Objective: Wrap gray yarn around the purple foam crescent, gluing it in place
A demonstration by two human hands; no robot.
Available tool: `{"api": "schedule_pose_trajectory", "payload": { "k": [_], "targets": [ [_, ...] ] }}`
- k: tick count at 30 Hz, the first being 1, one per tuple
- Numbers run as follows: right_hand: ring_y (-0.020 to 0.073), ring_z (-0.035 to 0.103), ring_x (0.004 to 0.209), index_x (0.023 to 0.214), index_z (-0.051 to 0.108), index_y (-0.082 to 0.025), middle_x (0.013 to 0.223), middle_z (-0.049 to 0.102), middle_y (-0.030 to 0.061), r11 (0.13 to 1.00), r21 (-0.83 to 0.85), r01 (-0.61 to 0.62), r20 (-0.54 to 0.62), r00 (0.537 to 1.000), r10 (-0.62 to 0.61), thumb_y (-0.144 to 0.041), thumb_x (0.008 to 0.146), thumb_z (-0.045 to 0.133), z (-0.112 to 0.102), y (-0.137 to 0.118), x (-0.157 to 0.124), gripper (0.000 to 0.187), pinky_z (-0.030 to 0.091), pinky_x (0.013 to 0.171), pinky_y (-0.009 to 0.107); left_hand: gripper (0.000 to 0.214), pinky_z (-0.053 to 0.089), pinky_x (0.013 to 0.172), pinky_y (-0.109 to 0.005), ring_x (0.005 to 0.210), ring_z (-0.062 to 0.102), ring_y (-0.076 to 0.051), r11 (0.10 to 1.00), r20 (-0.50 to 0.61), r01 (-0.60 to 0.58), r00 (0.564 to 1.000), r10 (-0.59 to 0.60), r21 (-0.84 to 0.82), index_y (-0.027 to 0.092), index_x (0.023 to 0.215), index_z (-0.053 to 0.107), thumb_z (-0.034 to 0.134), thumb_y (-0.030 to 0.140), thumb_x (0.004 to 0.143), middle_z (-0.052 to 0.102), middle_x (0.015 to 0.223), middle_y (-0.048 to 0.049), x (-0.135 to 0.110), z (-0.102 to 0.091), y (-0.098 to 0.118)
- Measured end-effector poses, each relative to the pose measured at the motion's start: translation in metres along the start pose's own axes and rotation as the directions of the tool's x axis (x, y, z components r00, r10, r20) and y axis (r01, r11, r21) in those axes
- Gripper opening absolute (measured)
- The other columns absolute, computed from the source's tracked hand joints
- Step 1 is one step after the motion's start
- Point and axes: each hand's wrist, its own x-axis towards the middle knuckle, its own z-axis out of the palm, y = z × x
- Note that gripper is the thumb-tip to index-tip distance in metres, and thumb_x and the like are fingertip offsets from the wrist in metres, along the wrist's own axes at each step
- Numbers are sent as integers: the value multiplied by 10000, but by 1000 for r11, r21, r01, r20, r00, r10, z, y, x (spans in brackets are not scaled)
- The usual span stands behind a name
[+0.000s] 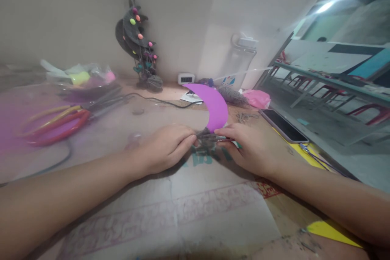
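A purple crescent-shaped cutout [215,103] stands upright on the table in front of me. Its lower tip is wrapped in dark grey yarn or fibre [205,136]. My left hand [166,148] pinches that dark fibre from the left with closed fingers. From the right, my right hand [254,146] is closed on the crescent's base, and a thin green-tipped piece pokes out between its fingers. Both hands rest on a worn sheet of printed cardboard [195,203].
Red and yellow handled scissors [56,124] lie at the left. Behind them sits a plastic bag of coloured bits [82,79]. A finished dark crescent ornament with pompoms [137,44] leans on the wall. A phone [283,124] lies at the right, near a clear bottle [242,63].
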Motion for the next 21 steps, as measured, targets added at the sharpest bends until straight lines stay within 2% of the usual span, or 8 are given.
{"api": "schedule_pose_trajectory", "payload": {
  "k": [6,12,17,21],
  "targets": [
    [174,671,735,1004,709,-161,849,750,72,999,-9,-33,43,999,33,-228,895,531,-2,0,2,219,481,659,275,327,425,785,-271,823,581,-168,993,24,-35,999,37,-110,149,847,589,312,240,994,645,840,-45,-1,-2,1],
    [171,677,720,985,702,-167,821,752,68,1000,26,17,16,1000,-17,-220,899,534,-1,2,-1,195,480,643,272,306,412,791,-228,818,579,-144,973,43,-83,995,95,-214,147,865,596,326,211,994,642,844,-31,-1,-3,1],
    [173,689,773,993,689,-157,872,752,78,995,94,15,-45,999,-11,-233,933,492,6,4,-4,219,503,674,275,305,410,788,-222,815,574,-142,969,48,-68,996,81,-236,145,860,595,330,215,994,640,837,-32,0,-3,3],
    [166,680,721,974,703,-168,810,746,63,997,76,25,-17,1000,-24,-219,907,540,2,5,-2,183,500,649,266,321,410,788,-230,812,575,-145,970,52,-66,995,80,-233,151,850,593,316,225,995,642,834,-30,0,-2,3]
  ]
}}
